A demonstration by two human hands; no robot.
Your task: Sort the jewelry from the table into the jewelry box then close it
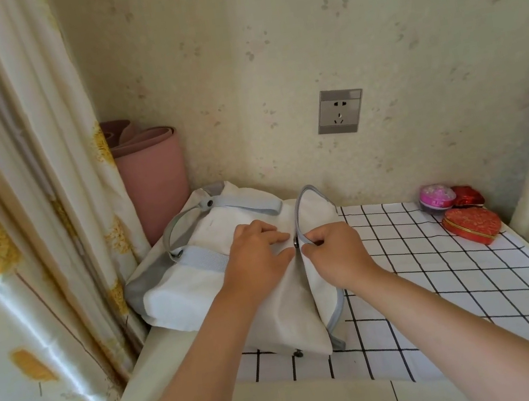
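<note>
- White bag [199, 280] lies on the left end of the bench [444, 293], partly over the checked cloth.
- Left grip [257, 253]: fingers spread fairly flat, pressing down on the bag's fabric just beside the zip.
- Right grip [337, 251]: fingers curled, pinching the zip pull [296, 242].
- Red heart-shaped box [471, 223] sits lid down at the far right of the bench, well apart from both hands.
- Pink round box [437, 196] and small red box [468, 195] stand just behind it, near the wall.
- Rolled pink mat [154, 169] stands upright behind the bag, beside the curtain [14, 205].

White bag [199, 280], red heart box [472, 225], black-gridded cloth [441, 276].
</note>
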